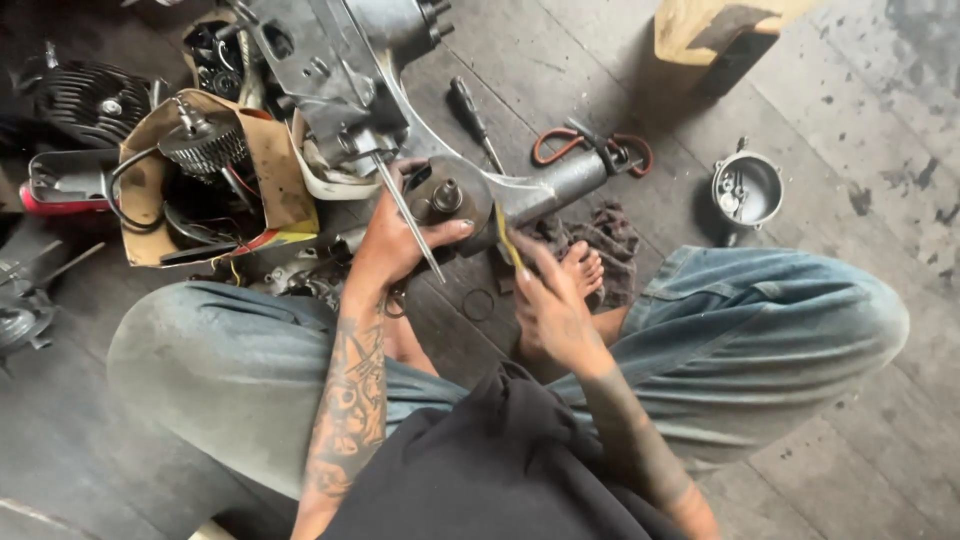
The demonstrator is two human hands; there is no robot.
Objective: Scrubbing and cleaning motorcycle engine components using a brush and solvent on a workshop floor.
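Note:
I sit cross-legged on a wooden floor with a grey metal engine casing (540, 190) in front of me. My left hand (395, 240) grips the round hub end of the casing (445, 200), thumb across it, next to a thin metal rod (410, 215). My right hand (550, 300) holds a small yellow-handled tool (508, 238) against the hub's right side. A bare foot (583, 268) rests on a dark rag (610, 235) under the casing.
A cardboard box (270, 160) of gears and cables lies at the left, near a finned cylinder (85, 100). A screwdriver (475, 120), orange-handled pliers (595, 148), a small metal bowl (747, 188) and a rubber ring (478, 304) lie on the floor.

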